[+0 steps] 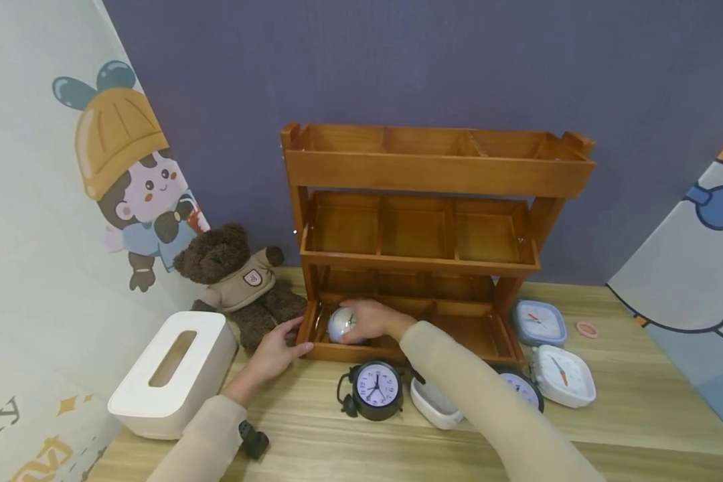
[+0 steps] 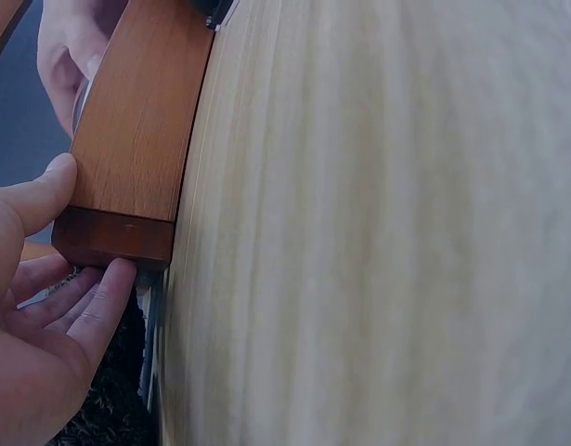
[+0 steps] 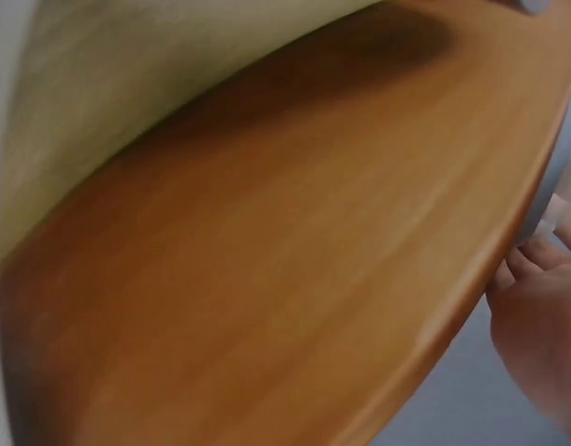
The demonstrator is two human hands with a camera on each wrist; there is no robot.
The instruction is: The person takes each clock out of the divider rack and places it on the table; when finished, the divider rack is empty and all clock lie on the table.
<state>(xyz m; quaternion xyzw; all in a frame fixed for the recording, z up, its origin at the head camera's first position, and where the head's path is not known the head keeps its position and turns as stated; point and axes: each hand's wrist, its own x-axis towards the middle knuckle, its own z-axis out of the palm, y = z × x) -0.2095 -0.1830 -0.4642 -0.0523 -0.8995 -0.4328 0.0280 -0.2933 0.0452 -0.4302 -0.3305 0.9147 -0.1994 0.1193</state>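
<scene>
A brown wooden three-tier shelf (image 1: pixel 440 173) stands against the dark wall. In its bottom left compartment sits a small round pale-blue clock (image 1: pixel 339 328), which my right hand (image 1: pixel 367 320) grips from the right side. Part of the clock's face is hidden by the fingers. My left hand (image 1: pixel 280 351) holds the front left corner of the bottom tray, its thumb along the front. Up close in the left wrist view, thumb and fingertips lie on either side of the tray's wooden end (image 2: pixel 118 240). The right wrist view is mostly filled by the tray's front board (image 3: pixel 294 242).
A black twin-bell alarm clock (image 1: pixel 377 389) and a white clock (image 1: pixel 436 405) stand before the shelf. More clocks, one blue (image 1: pixel 539 321) and one white (image 1: pixel 569 378), lie right. A teddy bear (image 1: pixel 241 281) and white tissue box (image 1: pixel 211 365) are left. A pink ring (image 1: pixel 587 324) lies far right.
</scene>
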